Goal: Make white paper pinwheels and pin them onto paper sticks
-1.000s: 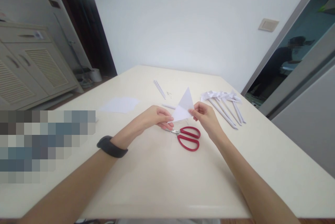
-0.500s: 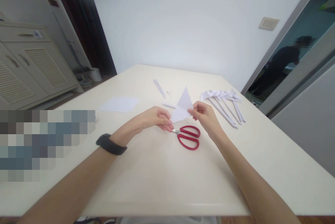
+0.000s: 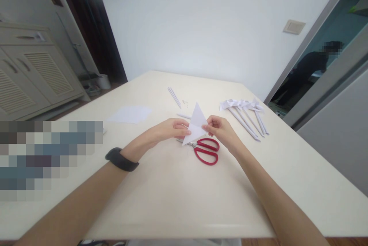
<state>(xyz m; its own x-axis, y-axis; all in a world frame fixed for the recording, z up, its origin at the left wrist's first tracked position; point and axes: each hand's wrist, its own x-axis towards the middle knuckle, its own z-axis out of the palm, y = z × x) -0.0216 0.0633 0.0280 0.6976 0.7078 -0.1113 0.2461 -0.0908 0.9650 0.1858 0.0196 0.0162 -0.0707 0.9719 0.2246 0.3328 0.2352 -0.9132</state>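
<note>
A white paper folded into a triangle [image 3: 196,123] is held just above the cream table [image 3: 172,196]. My left hand [image 3: 169,129] pinches its left edge and my right hand [image 3: 220,131] pinches its right edge. The triangle's tip points up and away from me. Red-handled scissors [image 3: 205,150] lie shut on the table directly below and in front of the paper, their blades partly hidden by it. A dark band sits on my left wrist.
Several white paper pinwheels on rolled sticks [image 3: 247,113] lie at the right. A flat white sheet [image 3: 130,114] lies at the left. Thin rolled paper sticks [image 3: 174,97] lie farther back. A person [image 3: 312,70] stands beyond the doorway at right; cabinets stand at left.
The paper triangle has dropped lower and tilted, its bottom corner now over the scissor blades. Both hands have come slightly closer together.
</note>
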